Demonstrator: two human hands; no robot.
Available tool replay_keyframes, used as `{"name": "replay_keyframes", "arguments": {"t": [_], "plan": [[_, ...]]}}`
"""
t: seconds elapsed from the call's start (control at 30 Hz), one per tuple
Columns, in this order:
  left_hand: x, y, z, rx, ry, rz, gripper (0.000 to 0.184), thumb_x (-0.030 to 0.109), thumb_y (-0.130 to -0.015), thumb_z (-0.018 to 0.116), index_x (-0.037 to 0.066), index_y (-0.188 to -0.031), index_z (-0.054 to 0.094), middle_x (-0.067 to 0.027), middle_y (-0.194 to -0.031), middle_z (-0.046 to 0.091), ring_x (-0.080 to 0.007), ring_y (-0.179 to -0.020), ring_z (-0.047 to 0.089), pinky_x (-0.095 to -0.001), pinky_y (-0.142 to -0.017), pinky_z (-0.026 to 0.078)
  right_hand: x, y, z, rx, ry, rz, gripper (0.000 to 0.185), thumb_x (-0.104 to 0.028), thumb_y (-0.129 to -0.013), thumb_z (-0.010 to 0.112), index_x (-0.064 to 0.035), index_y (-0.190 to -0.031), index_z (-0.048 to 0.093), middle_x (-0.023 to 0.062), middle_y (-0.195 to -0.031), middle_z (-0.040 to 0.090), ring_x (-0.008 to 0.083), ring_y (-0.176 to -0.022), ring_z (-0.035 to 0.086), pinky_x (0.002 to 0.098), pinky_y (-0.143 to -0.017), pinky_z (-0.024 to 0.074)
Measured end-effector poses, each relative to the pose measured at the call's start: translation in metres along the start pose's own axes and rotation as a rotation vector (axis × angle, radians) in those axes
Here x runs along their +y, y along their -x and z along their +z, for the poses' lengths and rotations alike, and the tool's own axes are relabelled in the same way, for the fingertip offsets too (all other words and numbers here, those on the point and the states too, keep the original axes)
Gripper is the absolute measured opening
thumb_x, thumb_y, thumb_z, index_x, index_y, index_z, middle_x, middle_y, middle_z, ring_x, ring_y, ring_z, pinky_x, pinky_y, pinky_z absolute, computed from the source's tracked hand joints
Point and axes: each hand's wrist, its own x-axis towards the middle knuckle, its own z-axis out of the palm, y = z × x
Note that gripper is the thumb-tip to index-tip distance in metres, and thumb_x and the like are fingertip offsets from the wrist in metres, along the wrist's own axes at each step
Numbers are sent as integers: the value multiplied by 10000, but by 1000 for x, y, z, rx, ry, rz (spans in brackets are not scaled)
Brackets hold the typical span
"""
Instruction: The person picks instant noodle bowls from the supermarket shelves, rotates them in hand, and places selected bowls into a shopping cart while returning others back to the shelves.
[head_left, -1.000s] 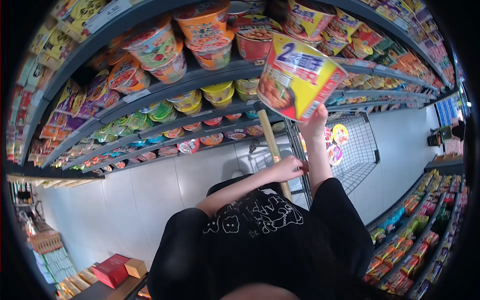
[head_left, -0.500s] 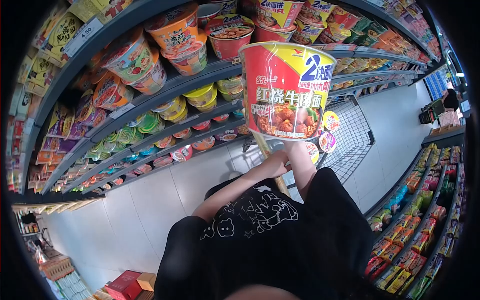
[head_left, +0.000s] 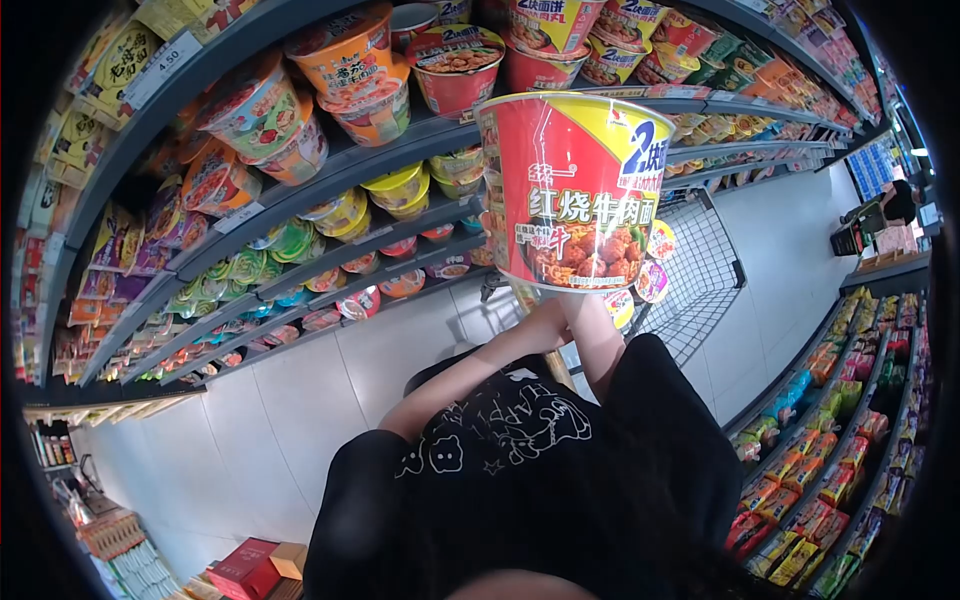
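Observation:
A big red-and-yellow instant noodle cup (head_left: 560,190) is held up close to the camera, upright and slightly tilted, with its printed side toward me. My right forearm (head_left: 597,350) rises to the cup's base, and the cup hides my right hand and its fingers. My left hand (head_left: 548,325) crosses low in front of my body, over the bar of the shopping cart (head_left: 700,270). Its fingers are hidden behind my right forearm, so its grip does not show. Round noodle cups (head_left: 652,282) lie in the wire cart behind the held one.
Shelves of stacked noodle cups (head_left: 455,70) curve along the left and top, with a price tag (head_left: 165,65) on one edge. On the right stands a rack of packets (head_left: 800,460). Red boxes (head_left: 245,570) sit at bottom left. Another person (head_left: 900,203) is far off.
The noodle cup has dropped slightly in view and turned a little, its print shifting to the right. Both forearms keep nearly the same pose.

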Motion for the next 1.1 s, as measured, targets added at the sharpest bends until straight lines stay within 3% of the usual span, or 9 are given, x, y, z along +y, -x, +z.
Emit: {"name": "replay_keyframes", "arguments": {"t": [0.23, 0.37, 0.47, 0.53, 0.67, 0.87, 0.97, 1.0, 1.1], "plan": [[-1, -2, 3, -25, 8, -15, 350, 145, -707, 639, 19, -998, 492, -153, -1017, 519, -283, -981, 487, -359, -837, 383, 4, -3, -1, -9, 11, 6, 819, -479, -646, 656, -72, -1264, 305, 104, -1230, 413, 241, -1137, 411, 434, -975, 320], [13, -5, -3, -74, 77, -235, 294, 118, -716, 592, 1, -974, 511, -159, -941, 557, -285, -921, 529, -357, -806, 413, 4, -11, 7, -38, 129, -20, 818, -473, -646, 659, -73, -1265, 303, 105, -1230, 412, 241, -1138, 410, 433, -975, 320], [12, -4, -7, -39, 3, -184, 265, 73, -694, 543, -6, -946, 535, -223, -881, 569, -375, -866, 535, -393, -756, 438, 6, -29, 42, -3, 726, -240, 829, -412, -649, 658, -46, -1278, 261, 141, -1256, 360, 292, -1148, 377, 407, -981, 300], [12, -6, -9, 17, 61, -209, 262, 56, -694, 516, -33, -939, 527, -234, -842, 572, -386, -835, 541, -396, -747, 441, 2, -61, 40, -84, 1117, -485, 952, -210, -575, 747, -41, -1296, 149, 114, -1244, 316, 222, -1166, 333, 358, -982, 282], [5, -11, -7, 170, 238, -166, 307, 56, -699, 495, -64, -982, 498, -248, -832, 578, -376, -829, 555, -397, -743, 439, 3, -108, 62, -79, 1727, -927, 1066, -208, -511, 797, -6, -1278, 84, 172, -1230, 249, 271, -1174, 285, 369, -984, 262], [23, -12, -16, 170, 284, -106, 273, 81, -756, 488, -34, -1003, 485, -150, -764, 620, -313, -748, 596, -365, -675, 465, 7, -169, 55, -142, 1804, -1020, 1047, -233, -533, 798, 12, -1267, 93, 199, -1212, 261, 294, -1151, 305, 378, -979, 258], [26, -11, -20, 27, 151, -63, 92, 72, -754, 495, -7, -783, 532, -114, -798, 628, -280, -750, 604, -355, -703, 465, 19, -188, 50, -100, 1760, -1049, 1039, -237, -547, 795, 31, -1262, 91, 208, -1215, 242, 301, -1160, 281, 386, -982, 243], [8, -10, -7, 58, 105, 24, 191, 92, -757, 499, 32, -925, 567, -114, -724, 622, -266, -692, 607, -350, -652, 471, 23, -194, 53, -45, 1696, -1023, 1044, -246, -538, 797, 49, -1256, 99, 214, -1214, 214, 324, -1174, 243, 408, -991, 217], [20, -11, -14, 59, 123, 13, 206, 91, -768, 501, 68, -961, 569, -110, -706, 620, -270, -681, 602, -358, -646, 462, 29, -213, 66, -115, 1725, -1045, 1061, -255, -548, 795, 64, -1261, 77, 226, -1215, 204, 335, -1160, 256, 402, -985, 223]]}}
